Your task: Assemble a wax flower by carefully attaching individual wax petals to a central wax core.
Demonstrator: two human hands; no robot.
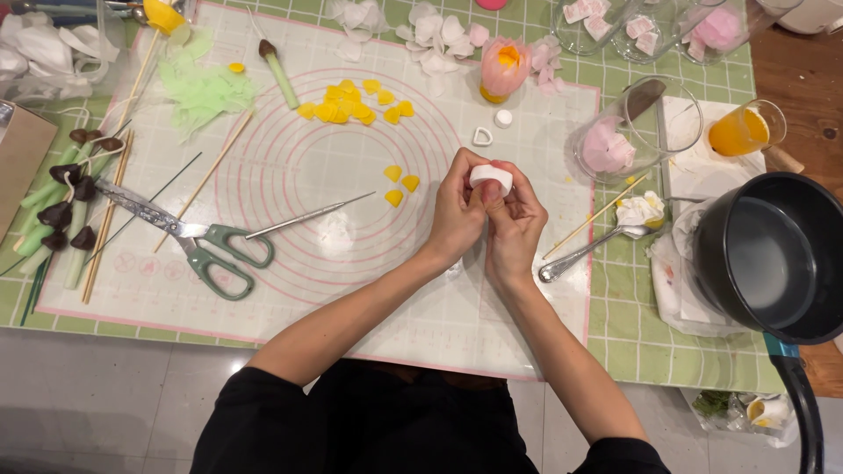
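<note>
My left hand point(457, 211) and my right hand point(512, 219) are pressed together over the white silicone mat point(290, 290). Between their fingertips they hold a small white cutter-like piece point(491, 177). Three yellow heart-shaped petals point(399, 183) lie on the mat just left of my left hand. A thin metal modelling tool point(307, 217) lies further left, pointing toward green-handled scissors point(189, 237). A small white heart cutter point(482, 136) and a white cap point(502, 118) lie above my hands.
A pile of yellow petals point(356, 101), green petals point(204, 88), white petals point(439, 39) and a pink flower point(505, 66) sit at the mat's far side. Dark-tipped green stems point(61, 211) lie left. Right: glass jars point(632, 127), spoon point(584, 250), orange liquid cup point(742, 130), dark pot point(777, 254).
</note>
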